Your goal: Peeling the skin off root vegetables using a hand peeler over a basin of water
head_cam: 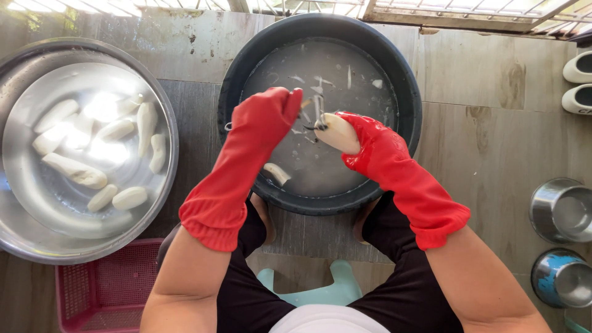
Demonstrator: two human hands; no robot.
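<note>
Grey tiled floor point(493, 142), window grille along top. Both hands in red gloves working over dark basin point(407, 80): right hand point(370, 139) gripping pale peeled root point(338, 132), left hand point(268, 117) clenching a peeler point(317, 114), blade hard to make out. Steel bowl point(18, 234) w/ peeled roots is lying partly cut off at left.

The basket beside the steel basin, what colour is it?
Pink mesh basket, clearest in the head view.

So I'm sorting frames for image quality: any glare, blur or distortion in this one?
Head view: strong glare whitens the water in the steel basin, washing out some peeled roots; the red-gloved left hand and right hand are sharp; wide-angle bending curves the floor tiles near the edges.
</note>
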